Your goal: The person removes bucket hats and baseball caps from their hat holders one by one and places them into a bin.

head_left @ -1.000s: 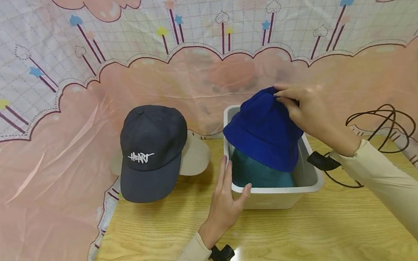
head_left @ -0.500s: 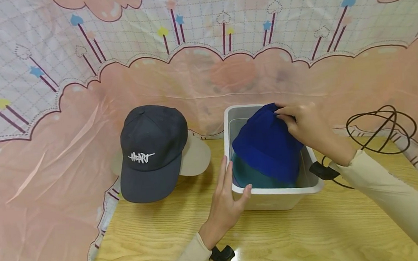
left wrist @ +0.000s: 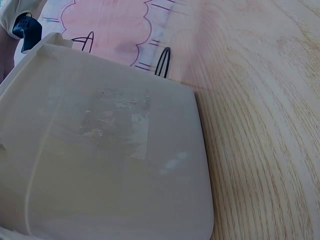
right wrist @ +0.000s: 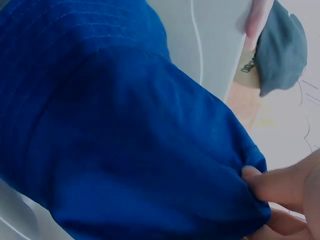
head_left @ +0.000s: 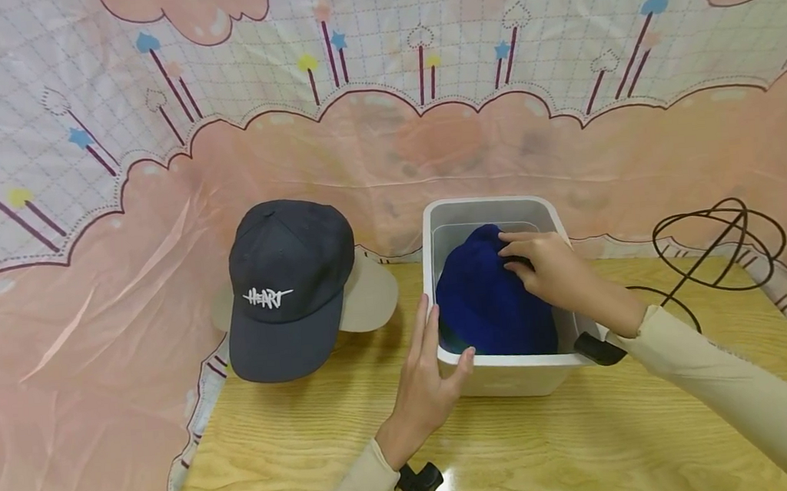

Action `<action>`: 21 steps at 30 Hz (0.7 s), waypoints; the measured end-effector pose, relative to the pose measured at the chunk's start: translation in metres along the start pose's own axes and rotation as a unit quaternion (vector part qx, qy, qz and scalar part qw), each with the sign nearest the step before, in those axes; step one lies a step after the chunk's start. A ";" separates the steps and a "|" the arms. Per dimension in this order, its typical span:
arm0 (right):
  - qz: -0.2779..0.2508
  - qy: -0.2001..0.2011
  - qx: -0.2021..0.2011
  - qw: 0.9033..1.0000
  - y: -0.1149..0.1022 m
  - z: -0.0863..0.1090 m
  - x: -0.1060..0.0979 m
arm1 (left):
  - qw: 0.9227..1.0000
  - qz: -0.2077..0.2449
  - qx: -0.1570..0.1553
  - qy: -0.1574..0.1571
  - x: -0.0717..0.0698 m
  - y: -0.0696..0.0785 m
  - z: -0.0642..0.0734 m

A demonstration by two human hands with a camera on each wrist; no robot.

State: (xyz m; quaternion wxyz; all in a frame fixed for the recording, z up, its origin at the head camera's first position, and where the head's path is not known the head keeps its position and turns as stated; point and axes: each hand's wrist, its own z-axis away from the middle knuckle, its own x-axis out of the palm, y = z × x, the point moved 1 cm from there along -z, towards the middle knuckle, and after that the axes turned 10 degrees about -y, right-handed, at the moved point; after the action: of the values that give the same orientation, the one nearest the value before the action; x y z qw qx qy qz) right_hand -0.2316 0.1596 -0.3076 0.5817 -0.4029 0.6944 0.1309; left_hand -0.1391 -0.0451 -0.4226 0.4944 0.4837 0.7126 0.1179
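A blue bucket hat [head_left: 495, 299] lies inside the white plastic bin [head_left: 513, 359], and stitched rows show on its brim in the right wrist view. The right hand [head_left: 548, 268] pinches the hat's crown between thumb and fingers; those fingertips also appear on the bucket hat [right wrist: 135, 130] in the right wrist view. Against the bin's front left corner rests the left hand [head_left: 421, 382], its fingers straight along the left side and its thumb by the front rim. A sliver of teal fabric [head_left: 451, 339] shows below the blue hat, mostly hidden.
Left of the bin, a dark navy baseball cap [head_left: 289, 288] with white "HEART" lettering sits over a beige cap [head_left: 369, 293]. A black cable [head_left: 719, 243] lies coiled at the right. A patterned cloth [head_left: 386, 146] hangs behind the wooden table [head_left: 299, 453].
The right hand has moved down and left, lowering the blue bucket hat from above the bin to inside it. The hat now covers most of the teal fabric. The left hand stays put.
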 end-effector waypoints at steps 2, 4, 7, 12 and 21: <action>0.001 -0.011 -0.005 1.000 0.000 0.002 0.000 | 1.000 -0.004 0.002 0.003 0.000 0.000 0.000; 0.001 -0.022 -0.009 1.000 0.001 0.005 0.000 | 1.000 -0.006 0.003 0.003 0.000 0.001 0.000; 0.003 -0.026 -0.008 1.000 0.002 0.010 -0.001 | 1.000 -0.006 0.002 0.002 0.000 0.002 0.000; 0.008 -0.011 0.001 1.000 0.005 0.024 -0.005 | 1.000 -0.001 -0.007 -0.008 0.000 0.001 -0.001; 0.024 0.009 0.019 0.999 -0.003 0.056 -0.008 | 0.996 0.006 -0.064 -0.061 -0.012 0.006 0.000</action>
State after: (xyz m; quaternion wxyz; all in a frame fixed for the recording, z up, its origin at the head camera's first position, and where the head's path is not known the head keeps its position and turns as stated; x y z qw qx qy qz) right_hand -0.1903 0.1975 -0.3158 0.5798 -0.3763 0.7112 0.1284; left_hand -0.1348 -0.0518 -0.4114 0.5661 0.4619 0.6689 0.1367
